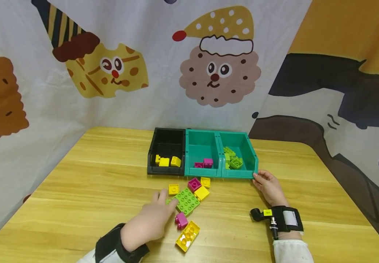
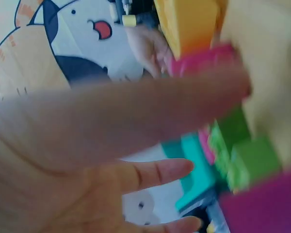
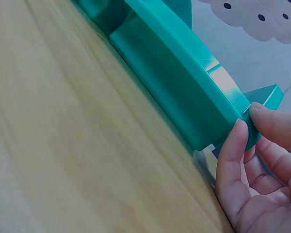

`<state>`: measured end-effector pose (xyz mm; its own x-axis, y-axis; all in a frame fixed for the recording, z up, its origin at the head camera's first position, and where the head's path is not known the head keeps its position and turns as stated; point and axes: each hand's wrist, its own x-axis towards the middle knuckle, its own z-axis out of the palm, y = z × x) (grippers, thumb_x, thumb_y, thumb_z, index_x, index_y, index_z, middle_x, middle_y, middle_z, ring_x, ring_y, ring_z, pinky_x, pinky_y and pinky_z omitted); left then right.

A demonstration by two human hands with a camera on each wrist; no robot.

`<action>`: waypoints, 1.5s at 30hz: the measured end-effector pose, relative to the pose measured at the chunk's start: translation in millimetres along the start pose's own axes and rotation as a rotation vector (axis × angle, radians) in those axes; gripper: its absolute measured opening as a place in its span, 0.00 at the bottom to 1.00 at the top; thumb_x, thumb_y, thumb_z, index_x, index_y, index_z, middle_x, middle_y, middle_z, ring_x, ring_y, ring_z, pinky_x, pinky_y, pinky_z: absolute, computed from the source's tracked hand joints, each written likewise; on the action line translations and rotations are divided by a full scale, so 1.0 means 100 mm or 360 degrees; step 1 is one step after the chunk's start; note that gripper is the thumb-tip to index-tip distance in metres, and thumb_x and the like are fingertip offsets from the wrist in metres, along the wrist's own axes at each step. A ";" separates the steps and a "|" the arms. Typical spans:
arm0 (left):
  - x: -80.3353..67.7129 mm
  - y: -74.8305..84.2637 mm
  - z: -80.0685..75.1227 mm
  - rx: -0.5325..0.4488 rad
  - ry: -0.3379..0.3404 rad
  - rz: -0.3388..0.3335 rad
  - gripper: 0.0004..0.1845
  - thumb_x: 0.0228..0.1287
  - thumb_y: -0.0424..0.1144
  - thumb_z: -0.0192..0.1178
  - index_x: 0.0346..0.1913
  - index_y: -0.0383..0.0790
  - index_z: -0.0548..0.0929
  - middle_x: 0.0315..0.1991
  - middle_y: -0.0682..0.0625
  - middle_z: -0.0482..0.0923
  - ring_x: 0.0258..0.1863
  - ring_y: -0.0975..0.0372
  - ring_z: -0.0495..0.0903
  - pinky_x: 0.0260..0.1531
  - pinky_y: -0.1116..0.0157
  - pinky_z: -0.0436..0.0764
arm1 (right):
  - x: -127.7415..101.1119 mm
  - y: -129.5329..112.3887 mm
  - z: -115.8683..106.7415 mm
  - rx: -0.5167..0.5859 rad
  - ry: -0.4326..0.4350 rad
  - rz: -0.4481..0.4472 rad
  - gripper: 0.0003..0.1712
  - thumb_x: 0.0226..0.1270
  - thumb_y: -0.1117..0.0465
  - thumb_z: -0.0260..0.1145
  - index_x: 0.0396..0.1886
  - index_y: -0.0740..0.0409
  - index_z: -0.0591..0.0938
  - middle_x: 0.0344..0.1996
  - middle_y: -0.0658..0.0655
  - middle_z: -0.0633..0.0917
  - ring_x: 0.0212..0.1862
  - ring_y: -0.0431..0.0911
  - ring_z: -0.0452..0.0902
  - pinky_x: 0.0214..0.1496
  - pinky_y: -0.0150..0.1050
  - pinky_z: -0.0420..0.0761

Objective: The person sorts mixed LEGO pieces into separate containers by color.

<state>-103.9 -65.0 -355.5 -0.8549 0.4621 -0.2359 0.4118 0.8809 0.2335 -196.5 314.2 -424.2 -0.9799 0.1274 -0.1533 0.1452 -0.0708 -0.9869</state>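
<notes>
While the left hand [image 1: 150,221] lies on the table [image 1: 77,190] near its front edge, its fingers reach forward, relaxed and fairly straight, with the fingertips [image 1: 173,202] touching the near-left corner of the green plate [image 1: 186,200]; it grips nothing. In the left wrist view the palm [image 2: 63,160] fills most of the picture and the bricks beyond it are blurred. Just behind the green plate sit a magenta brick [image 1: 194,183] and two small yellow bricks, one to the left [image 1: 173,189] and one to the right [image 1: 205,181], while a larger yellow brick [image 1: 202,193] touches the plate's right corner. Nearer the front edge, beside the left hand, lie a second magenta brick [image 1: 181,220] and a long yellow brick [image 1: 187,235].

Toward the right side of the table, the right hand [image 1: 270,188] pinches the front right corner of the right teal bin [image 1: 248,153]; the right wrist view shows the thumb [image 3: 235,155] against its front wall and the other fingers [image 3: 276,124] curled round the corner. That bin holds green bricks [image 1: 233,159]. Joined to its left is the middle teal bin [image 1: 189,153] with magenta bricks [image 1: 205,163], and left of that a black bin [image 1: 153,146] holding yellow bricks [image 1: 167,161]. All three bins stand in a row toward the back of the table, at its middle.
</notes>
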 end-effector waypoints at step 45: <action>-0.07 -0.26 -0.12 -0.0257 0.0171 0.0362 0.07 0.52 0.29 0.66 0.27 0.41 0.78 0.24 0.56 0.70 0.23 0.66 0.66 0.24 0.71 0.69 | 0.00 0.04 0.00 0.0032 0.0004 -0.0010 0.02 0.68 0.62 0.61 0.38 0.51 0.75 0.32 0.44 0.76 0.37 0.34 0.75 0.45 0.26 0.78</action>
<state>-112.7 -92.5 -349.0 -0.7786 0.6245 -0.0612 0.5482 0.7244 0.4180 -195.9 313.9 -427.9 -0.9804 0.1305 -0.1476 0.1365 -0.0900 -0.9865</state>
